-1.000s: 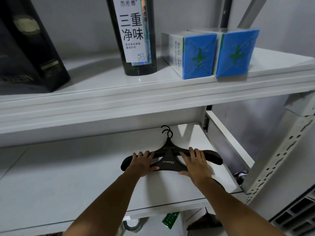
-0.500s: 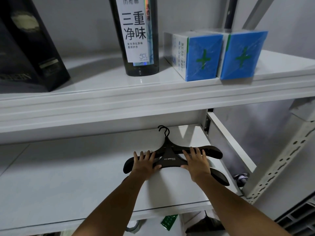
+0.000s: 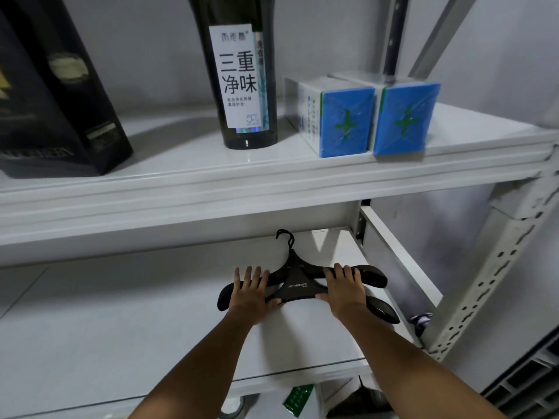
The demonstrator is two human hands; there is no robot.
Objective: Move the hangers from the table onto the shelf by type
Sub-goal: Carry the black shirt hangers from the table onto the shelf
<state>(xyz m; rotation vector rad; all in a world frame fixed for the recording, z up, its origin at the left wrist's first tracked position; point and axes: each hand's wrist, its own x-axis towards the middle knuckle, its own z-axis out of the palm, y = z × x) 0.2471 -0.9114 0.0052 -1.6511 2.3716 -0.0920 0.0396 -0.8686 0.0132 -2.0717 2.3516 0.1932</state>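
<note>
My left hand lies flat on the left arm of the top hanger. The fingers are straight and a little spread, and the thumb touches the lower edge near the middle plate. My right hand lies in the same way on the right arm, with straight fingers on top and the thumb at the lower edge. Neither hand is closed around the hanger; both only rest on it.

The hanger is black and lies flat on the lower shelf, toward the right side, with its hook pointing to the back. Under it lies a second hanger, also black; one arm of it shows beyond my right wrist.

On the upper shelf stand a dark bottle with a white label, two blue boxes with green crosses touching each other just to the right of it, and a black box at the left. A perforated metal post carries the shelves at the right. Below the lower shelf a green packet is partly visible.
</note>
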